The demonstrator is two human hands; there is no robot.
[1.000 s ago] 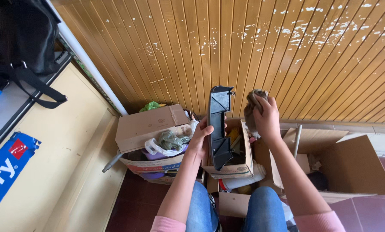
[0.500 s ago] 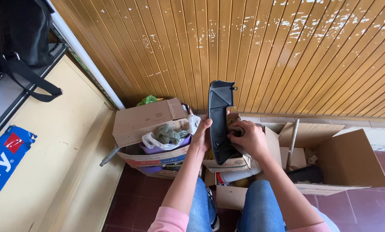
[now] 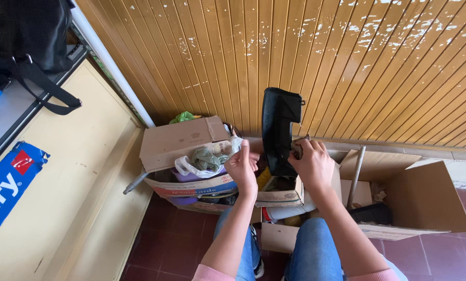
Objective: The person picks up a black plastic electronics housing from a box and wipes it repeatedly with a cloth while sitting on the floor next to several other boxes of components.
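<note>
The right hand (image 3: 313, 166) grips the black curved part (image 3: 278, 130), upright over the small open carton (image 3: 279, 198). The left hand (image 3: 241, 167) hovers beside it, fingers loosely curled, empty. One-handed hold risks tipping.

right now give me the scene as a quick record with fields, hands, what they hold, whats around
left hand: raised, fingers pinched, just left of the black plastic part, apparently not gripping it
right hand: grips the black plastic part at its lower right edge
part pose: upright, above the small open carton
left of hands: cardboard box with a plastic bag of greenish stuff
right of hands: large open cardboard box, a pale rod leaning in it
backdrop: wooden panel wall with flaking paint
floor: red tiles
</note>
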